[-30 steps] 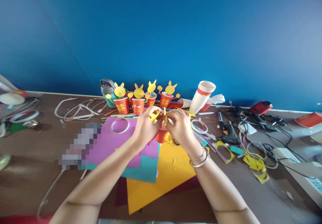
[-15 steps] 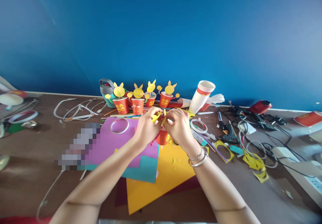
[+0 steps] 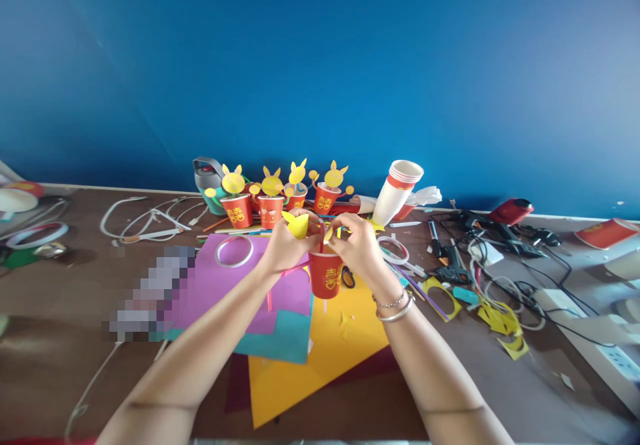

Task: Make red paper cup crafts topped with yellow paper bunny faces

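Over the papers, a red paper cup [image 3: 326, 275] with gold lettering hangs between my hands, upright. My left hand [image 3: 291, 245] is closed around a yellow paper piece [image 3: 298, 225] with pointed ears, near the cup's left rim. Thumb and fingers of my right hand [image 3: 357, 242] pinch a small yellow paper piece [image 3: 328, 234] above the rim. A red stem stands up from the cup between the hands. Black scissor handles [image 3: 348, 277] show just right of the cup. Behind, several red cups [image 3: 237, 212] carry yellow eared paper heads.
Purple [image 3: 200, 298], teal and orange [image 3: 295, 392] sheets lie under the hands. A tape roll [image 3: 235, 252] rests on the purple sheet. Stacked cups [image 3: 397, 192] lean behind; glue gun [image 3: 453, 265], cables and yellow scraps [image 3: 503, 322] lie right.
My hands have moved slightly apart and the red cup between them shows more fully. The eared yellow piece in my left hand is turned more into view.
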Motion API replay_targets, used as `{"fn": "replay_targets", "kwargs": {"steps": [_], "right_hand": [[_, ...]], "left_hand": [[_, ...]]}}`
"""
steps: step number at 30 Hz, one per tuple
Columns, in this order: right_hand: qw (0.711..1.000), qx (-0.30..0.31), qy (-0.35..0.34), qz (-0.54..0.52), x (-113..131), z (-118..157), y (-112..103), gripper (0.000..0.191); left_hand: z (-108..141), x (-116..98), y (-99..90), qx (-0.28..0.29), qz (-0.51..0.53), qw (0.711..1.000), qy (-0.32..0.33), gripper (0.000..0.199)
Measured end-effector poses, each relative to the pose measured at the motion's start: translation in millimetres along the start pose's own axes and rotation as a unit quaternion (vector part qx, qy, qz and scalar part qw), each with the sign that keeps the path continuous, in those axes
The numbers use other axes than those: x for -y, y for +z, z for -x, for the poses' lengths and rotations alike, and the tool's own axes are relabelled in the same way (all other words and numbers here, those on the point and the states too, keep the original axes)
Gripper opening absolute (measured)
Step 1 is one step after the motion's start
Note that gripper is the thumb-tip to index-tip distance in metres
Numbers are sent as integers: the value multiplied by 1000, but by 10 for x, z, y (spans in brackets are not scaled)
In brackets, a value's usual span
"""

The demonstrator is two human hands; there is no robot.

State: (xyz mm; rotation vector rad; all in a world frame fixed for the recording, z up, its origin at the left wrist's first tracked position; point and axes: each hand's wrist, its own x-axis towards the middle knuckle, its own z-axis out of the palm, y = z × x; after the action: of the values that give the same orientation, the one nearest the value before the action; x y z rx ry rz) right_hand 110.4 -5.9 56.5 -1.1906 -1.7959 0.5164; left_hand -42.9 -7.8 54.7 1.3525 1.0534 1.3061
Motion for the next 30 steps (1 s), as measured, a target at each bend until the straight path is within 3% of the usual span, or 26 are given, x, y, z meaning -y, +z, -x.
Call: {"fn": "replay_targets", "kwargs": {"steps": [5,9,12,16,19,23,26,30], "right_hand": [[986,63,93,-122,-139,-81,-135,10],[982,64,102,-144,-287,-141,-174,12],[984,72,118,-109,-408,-162,-187,13],[986,121,113,23,-532,-147,-213,5],[986,121,79,82,-571,-139,-222,17],[992,82,58,77,-530,-153,-216,24],[998,50,27,10,-404,-148,-202,22],[983,108,23,-145,-201,-104,-134,23]], "left_hand": [[-44,23,-63,33,98,993,-59,43],[-66,52,-109,94,154,980,-79,38],[-84,80,-131,120,163,975,-91,39],[-89,108,-145,146,158,971,-109,41],[-80,108,-134,152,142,970,-126,40],[-73,104,-109,156,127,971,-129,41],[-70,117,-98,164,121,972,-118,50],[-56,136,-84,184,114,970,-108,46]]}}
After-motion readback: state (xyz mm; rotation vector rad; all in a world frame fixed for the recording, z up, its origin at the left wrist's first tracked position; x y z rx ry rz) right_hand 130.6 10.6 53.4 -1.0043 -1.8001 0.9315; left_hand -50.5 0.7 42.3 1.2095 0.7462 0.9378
